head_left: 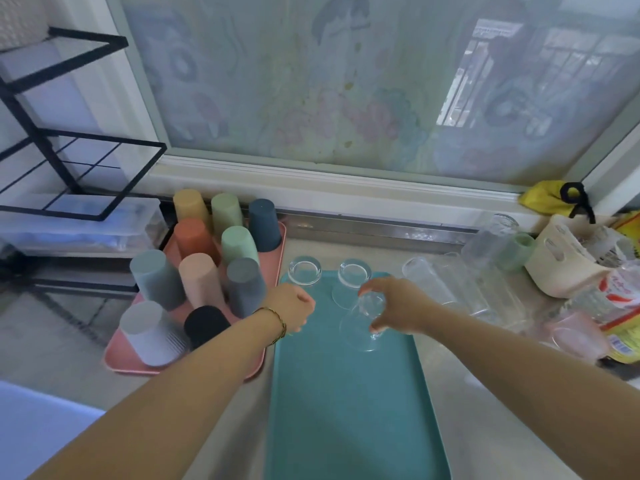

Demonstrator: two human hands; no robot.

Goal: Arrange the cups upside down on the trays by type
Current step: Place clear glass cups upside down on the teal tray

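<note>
A clear glass cup (363, 320) is gripped by the right hand (398, 306) above a teal plastic tray (346, 410); the curled left hand (291, 306) cannot be seen into.

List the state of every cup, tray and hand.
Coloured cups: upside down on pink tray.
Two glasses: upside down on teal tray.
Third glass: upside down, tilted, gripped by right hand.
Left hand: fingers curled at teal tray's edge.
Counter glasses: lying on their sides.

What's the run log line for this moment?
right hand: grips clear glass over teal tray | left hand: curled at tray edge
</note>
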